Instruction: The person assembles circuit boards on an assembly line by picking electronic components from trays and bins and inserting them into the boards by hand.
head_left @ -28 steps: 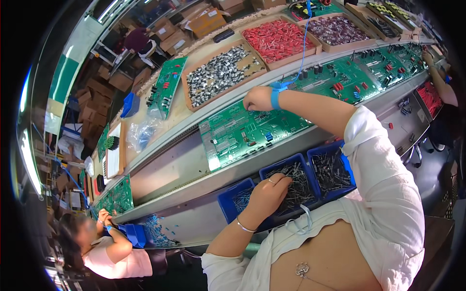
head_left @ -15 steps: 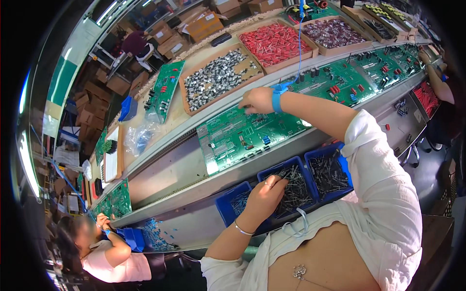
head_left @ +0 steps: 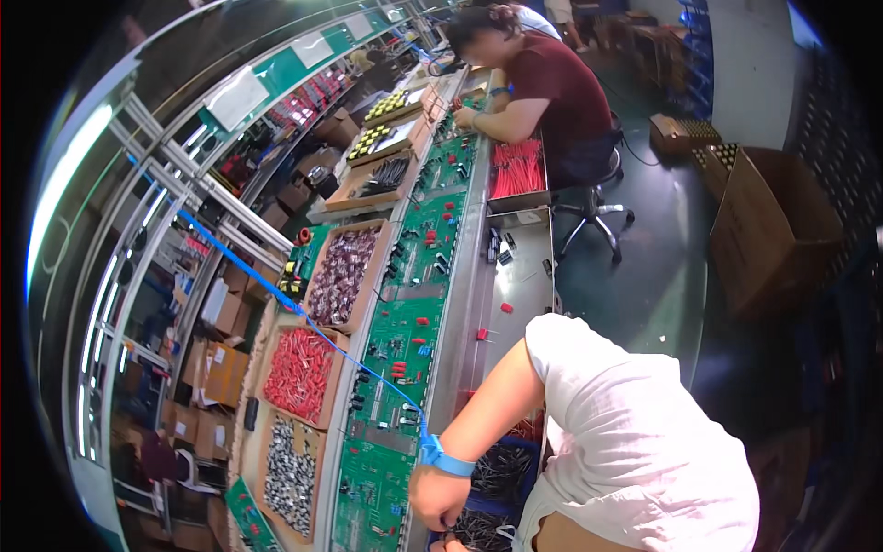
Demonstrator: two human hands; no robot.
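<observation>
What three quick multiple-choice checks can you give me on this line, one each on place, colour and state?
1. Where is the right hand?
A. At the near end of the green board row, beside the blue bin
B. On a cardboard box
C. On the stool

2. What colour is the wrist strap on that arm?
A. Red
B. Blue
C. Yellow

3. How is the co-worker in the dark red shirt placed?
A. Standing upright
B. Seated on a stool, bent toward the line
C. Walking away

Answers:
1 A: the hand hangs by the last board's edge, next to the bin.
2 B: the band and its coiled cord are blue.
3 B: the stool shows under the person, arms on the bench.
</observation>
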